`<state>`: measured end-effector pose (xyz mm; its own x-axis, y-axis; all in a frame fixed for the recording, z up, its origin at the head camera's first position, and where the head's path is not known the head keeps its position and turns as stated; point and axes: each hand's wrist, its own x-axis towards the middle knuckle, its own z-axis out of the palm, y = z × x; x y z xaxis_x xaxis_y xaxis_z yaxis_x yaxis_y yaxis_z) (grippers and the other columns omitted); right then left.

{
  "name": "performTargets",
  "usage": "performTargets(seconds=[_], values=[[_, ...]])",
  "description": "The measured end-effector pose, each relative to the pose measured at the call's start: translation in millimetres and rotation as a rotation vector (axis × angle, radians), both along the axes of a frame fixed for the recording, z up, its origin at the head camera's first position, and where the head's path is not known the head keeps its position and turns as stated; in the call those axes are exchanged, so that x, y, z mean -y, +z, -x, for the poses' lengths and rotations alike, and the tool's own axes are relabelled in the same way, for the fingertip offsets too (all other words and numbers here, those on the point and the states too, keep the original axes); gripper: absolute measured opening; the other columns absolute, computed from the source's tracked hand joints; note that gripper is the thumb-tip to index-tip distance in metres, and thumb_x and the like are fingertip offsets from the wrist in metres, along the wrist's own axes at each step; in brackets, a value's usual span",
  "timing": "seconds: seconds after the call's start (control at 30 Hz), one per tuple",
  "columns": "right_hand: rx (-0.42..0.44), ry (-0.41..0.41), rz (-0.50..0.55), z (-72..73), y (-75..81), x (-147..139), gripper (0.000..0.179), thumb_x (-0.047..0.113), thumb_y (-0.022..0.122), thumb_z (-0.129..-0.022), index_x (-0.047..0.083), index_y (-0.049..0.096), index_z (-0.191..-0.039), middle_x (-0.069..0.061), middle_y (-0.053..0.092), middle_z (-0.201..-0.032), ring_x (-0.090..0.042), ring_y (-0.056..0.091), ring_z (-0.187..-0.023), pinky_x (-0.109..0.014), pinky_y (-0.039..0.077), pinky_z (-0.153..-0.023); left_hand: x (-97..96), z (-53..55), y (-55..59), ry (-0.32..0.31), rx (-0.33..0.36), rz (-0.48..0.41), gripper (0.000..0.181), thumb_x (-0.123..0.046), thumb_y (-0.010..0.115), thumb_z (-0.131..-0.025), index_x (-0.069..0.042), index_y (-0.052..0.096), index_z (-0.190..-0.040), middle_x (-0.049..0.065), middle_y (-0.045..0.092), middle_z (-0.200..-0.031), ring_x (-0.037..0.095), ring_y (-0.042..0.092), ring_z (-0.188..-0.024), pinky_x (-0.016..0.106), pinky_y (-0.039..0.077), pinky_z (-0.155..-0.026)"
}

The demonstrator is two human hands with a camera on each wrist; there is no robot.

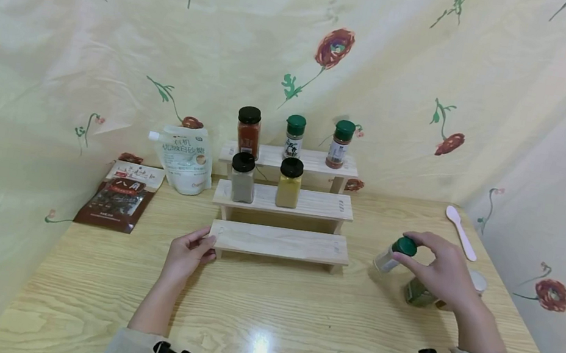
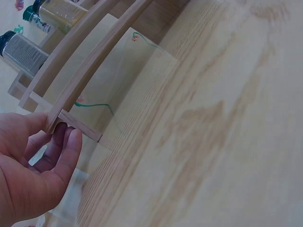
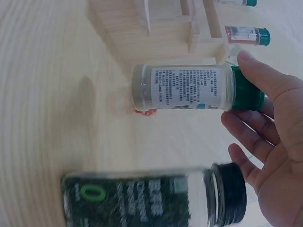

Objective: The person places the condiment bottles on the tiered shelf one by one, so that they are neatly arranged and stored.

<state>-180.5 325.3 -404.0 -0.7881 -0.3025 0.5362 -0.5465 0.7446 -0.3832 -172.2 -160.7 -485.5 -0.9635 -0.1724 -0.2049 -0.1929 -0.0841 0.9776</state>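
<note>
My left hand (image 1: 185, 258) grips the left end of the lowest step of a three-tier wooden spice rack (image 1: 278, 242), thumb on top and fingers curled beneath. My right hand (image 1: 440, 270) pinches the green cap of a clear spice shaker (image 3: 187, 88) with a white printed label, right of the rack. In the head view this shaker leans, its base close over the table. Below it in the right wrist view is a black-capped jar of dried green herbs (image 3: 128, 198). Another jar (image 1: 477, 282) behind that one is partly covered by my right hand.
The top tier bears a red spice jar (image 1: 249, 134) and two green-capped shakers (image 1: 294, 138). On the middle tier stand a grey spice jar (image 1: 243, 182) and a yellow one (image 1: 289, 188). A white spouted pouch (image 1: 185, 161), a brown packet (image 1: 118, 200) and a pale spoon (image 1: 462, 232) flank the rack.
</note>
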Motion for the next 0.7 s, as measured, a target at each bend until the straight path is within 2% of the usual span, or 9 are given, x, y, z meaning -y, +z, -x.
performTargets(seconds=[0.1, 0.3, 0.47, 0.7], values=[[-0.004, -0.022, 0.018, 3.1, 3.3, 5.4, 0.046, 0.009, 0.09, -0.075, 0.001, 0.073, -0.117, -0.011, 0.074, -0.105, -0.009, 0.065, -0.094, -0.005, 0.042, -0.085, 0.1, -0.1, -0.5, 0.004, -0.007, -0.007, 0.042, -0.005, 0.065, -0.1, 0.007, 0.056, -0.139, 0.009, 0.061, -0.094, 0.016, 0.068, -0.079, 0.024, 0.064, -0.077], [-0.042, -0.042, 0.06, 8.4, 12.7, 17.5, 0.045, 0.006, 0.089, -0.075, 0.001, 0.073, -0.117, -0.012, 0.074, -0.104, -0.017, 0.065, -0.09, -0.011, 0.045, -0.079, -0.3, 0.2, -0.1, 0.014, -0.018, -0.012, 0.041, -0.004, 0.065, -0.099, 0.008, 0.057, -0.137, 0.009, 0.061, -0.093, 0.015, 0.068, -0.076, 0.024, 0.064, -0.075], [-0.09, -0.028, 0.082, 17.2, 20.9, 26.7, 0.045, 0.002, 0.089, -0.074, 0.0, 0.073, -0.116, -0.012, 0.074, -0.102, -0.02, 0.064, -0.087, -0.01, 0.044, -0.079, -1.1, 0.3, -0.5, 0.013, -0.018, -0.012, 0.041, -0.004, 0.065, -0.099, 0.008, 0.057, -0.137, 0.009, 0.061, -0.093, 0.014, 0.068, -0.076, 0.024, 0.064, -0.076], [-0.093, -0.049, 0.13, 32.2, 28.7, 39.0, 0.043, 0.002, 0.086, -0.078, -0.001, 0.07, -0.118, -0.015, 0.072, -0.104, -0.024, 0.062, -0.092, -0.013, 0.044, -0.082, -0.5, 0.4, -0.9, 0.007, -0.01, -0.006, 0.041, -0.005, 0.065, -0.1, 0.006, 0.057, -0.138, 0.009, 0.061, -0.095, 0.013, 0.068, -0.076, 0.022, 0.064, -0.076]])
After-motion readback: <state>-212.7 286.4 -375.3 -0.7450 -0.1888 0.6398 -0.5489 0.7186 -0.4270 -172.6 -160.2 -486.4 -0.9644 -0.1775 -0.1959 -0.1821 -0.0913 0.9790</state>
